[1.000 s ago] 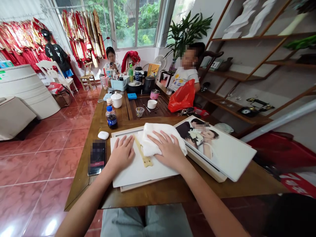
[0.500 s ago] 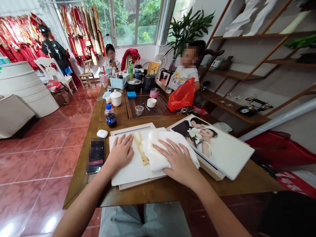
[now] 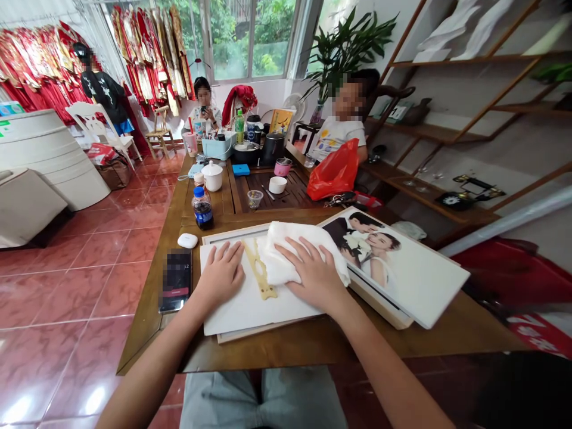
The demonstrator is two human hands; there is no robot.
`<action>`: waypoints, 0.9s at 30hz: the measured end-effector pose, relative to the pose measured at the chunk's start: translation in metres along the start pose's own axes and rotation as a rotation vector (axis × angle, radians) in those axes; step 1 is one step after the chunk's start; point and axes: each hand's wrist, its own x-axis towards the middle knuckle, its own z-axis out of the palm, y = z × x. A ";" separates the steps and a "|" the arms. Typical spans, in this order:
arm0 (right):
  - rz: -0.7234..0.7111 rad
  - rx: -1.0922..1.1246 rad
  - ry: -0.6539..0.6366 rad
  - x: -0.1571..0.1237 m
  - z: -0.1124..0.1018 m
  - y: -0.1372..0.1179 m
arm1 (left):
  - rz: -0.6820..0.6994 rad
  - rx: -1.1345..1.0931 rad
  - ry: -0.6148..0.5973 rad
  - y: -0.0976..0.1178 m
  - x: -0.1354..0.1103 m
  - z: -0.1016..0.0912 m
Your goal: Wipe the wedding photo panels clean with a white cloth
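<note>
My left hand [image 3: 220, 275] lies flat with spread fingers on a white mounting board [image 3: 236, 313], holding nothing. My right hand [image 3: 313, 275] presses down on a crumpled white cloth [image 3: 286, 253] and holds it against the board. Between my hands lies a narrow tan cut-out strip [image 3: 260, 277], its upper end close to the cloth. Under the board, a pale picture frame [image 3: 232, 233] shows at the far edge. To my right, a large wedding photo panel [image 3: 402, 262] rests tilted on a pale frame edge, just beyond the cloth.
A black phone [image 3: 176, 281] and a white earbud case [image 3: 187, 240] lie left of the board on the wooden table [image 3: 152, 333]. Further on stand a cola bottle [image 3: 202, 210], a tea tray [image 3: 286, 190] and a red plastic bag [image 3: 334, 171]. Two people sit beyond.
Since half a second ago, my right hand has pushed the cloth forward, away from me and over the board. My left hand has stayed in nearly the same place.
</note>
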 end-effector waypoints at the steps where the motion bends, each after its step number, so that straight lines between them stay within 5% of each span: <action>1: -0.006 -0.004 0.004 -0.010 -0.001 -0.001 | -0.002 0.001 -0.003 0.000 0.000 0.000; 8: -0.049 -0.049 0.056 -0.063 -0.010 -0.005 | 0.002 -0.003 0.003 0.000 0.000 0.001; 20: 0.037 -0.048 -0.074 0.026 -0.002 0.013 | -0.002 -0.012 -0.017 -0.001 0.001 -0.001; 27: 0.047 -0.051 0.043 -0.006 0.004 0.011 | -0.011 0.002 -0.018 0.000 0.001 -0.001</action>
